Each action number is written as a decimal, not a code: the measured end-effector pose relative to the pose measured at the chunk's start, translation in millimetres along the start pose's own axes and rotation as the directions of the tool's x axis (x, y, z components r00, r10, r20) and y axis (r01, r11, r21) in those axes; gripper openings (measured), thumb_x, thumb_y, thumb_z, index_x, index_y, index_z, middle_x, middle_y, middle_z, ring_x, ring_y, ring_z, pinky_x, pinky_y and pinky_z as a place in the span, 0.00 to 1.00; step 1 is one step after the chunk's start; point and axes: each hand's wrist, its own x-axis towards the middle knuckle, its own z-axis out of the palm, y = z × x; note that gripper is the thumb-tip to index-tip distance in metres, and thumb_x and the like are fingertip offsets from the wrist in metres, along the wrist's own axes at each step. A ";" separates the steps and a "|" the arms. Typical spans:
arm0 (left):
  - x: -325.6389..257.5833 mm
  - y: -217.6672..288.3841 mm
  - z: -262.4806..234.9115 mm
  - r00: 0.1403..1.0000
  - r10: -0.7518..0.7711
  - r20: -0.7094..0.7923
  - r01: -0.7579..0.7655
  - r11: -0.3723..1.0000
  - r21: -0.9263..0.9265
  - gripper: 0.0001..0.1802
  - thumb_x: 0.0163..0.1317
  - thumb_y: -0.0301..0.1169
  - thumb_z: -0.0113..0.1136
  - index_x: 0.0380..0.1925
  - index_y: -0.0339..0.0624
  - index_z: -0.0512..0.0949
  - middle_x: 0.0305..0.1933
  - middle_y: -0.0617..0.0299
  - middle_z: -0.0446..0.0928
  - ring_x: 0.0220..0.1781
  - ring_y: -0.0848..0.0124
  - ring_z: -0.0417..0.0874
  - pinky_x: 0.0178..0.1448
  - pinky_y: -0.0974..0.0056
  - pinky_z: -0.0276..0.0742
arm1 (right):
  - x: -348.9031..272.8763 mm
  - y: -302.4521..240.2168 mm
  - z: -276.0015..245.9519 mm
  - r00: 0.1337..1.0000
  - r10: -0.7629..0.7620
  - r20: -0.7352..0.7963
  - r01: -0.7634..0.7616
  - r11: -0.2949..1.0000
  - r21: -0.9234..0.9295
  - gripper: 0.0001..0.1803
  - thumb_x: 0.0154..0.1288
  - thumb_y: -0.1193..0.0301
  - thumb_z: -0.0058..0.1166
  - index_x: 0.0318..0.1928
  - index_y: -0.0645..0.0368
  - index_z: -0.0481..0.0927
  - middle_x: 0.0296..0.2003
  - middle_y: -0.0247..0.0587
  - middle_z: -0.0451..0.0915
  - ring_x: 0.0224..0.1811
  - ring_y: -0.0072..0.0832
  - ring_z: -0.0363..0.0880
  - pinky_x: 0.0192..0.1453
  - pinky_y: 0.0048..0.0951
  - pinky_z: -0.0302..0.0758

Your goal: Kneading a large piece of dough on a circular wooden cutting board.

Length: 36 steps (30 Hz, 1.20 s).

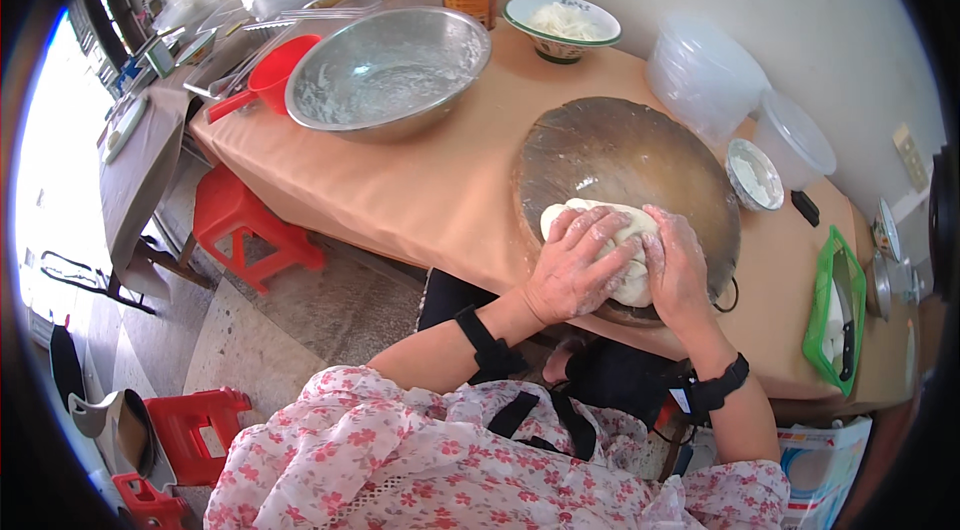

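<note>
A lump of white dough point(632, 282) lies at the near edge of a round wooden board point(640, 150). My left hand point(583, 265) rests across the top of the dough, its floury fingers curled over it. Against the dough's right side presses my right hand point(678, 268), fingers bent round it. Both hands grip the dough, and they hide part of it. Thin flour smears show on the dark board.
Behind on the left stand a large floured metal bowl point(390, 75) and a red ladle point(283, 70). A bowl of white shreds point(562, 22) is at the back. To the right are a small bowl of flour point(754, 175), plastic tubs point(795, 135) and a green basket point(822, 315) with a knife.
</note>
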 end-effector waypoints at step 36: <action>0.6 3.3 -0.8 1.000 0.013 -0.018 -0.014 1.000 -0.027 0.20 0.48 0.33 0.62 0.45 0.49 0.81 0.56 0.50 0.73 0.58 0.51 0.74 0.60 0.48 0.67 | -1.0 1.2 -2.8 0.999 0.023 0.035 -0.023 1.000 0.010 0.19 0.69 0.69 0.49 0.58 0.58 0.72 0.48 0.51 0.76 0.51 0.51 0.73 0.55 0.46 0.69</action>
